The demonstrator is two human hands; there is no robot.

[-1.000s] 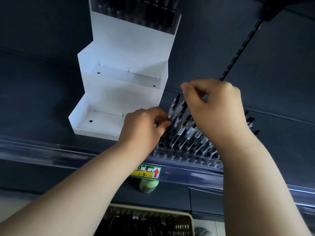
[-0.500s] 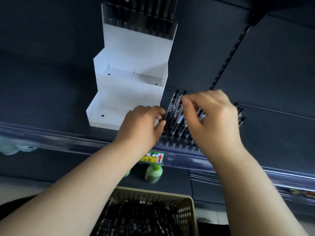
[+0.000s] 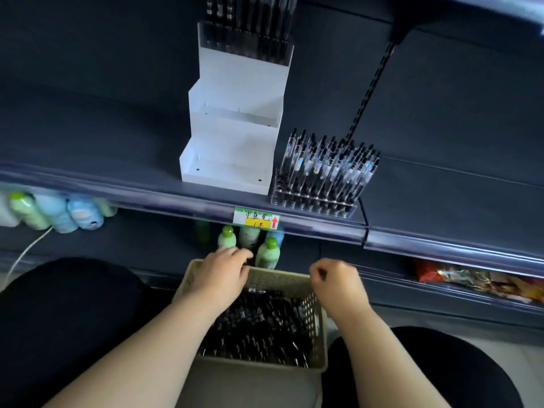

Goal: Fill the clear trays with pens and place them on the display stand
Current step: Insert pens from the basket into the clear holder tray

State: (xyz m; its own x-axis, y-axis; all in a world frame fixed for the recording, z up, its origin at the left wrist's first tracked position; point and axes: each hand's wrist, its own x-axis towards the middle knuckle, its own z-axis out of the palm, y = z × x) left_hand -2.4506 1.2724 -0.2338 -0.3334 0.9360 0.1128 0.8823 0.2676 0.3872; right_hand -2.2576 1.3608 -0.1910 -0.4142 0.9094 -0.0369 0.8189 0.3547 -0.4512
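- Two hands are hovering over the basket (image 3: 279, 279) of loose pens (image 3: 259, 325); the left hand (image 3: 225, 275) is reaching over its far rim, fingers relaxed, holding nothing.
- The right hand (image 3: 335, 282) is curling fingers toward thumb; whether it is pinching anything, I cannot tell.
- The filled clear tray (image 3: 316, 198) is standing on the shelf (image 3: 117, 160), just right of the white display stand (image 3: 232, 154).

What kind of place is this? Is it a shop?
Most likely a shop. A price tag sits on the shelf edge, bottles stand below it, and a white stand holds pens on show.
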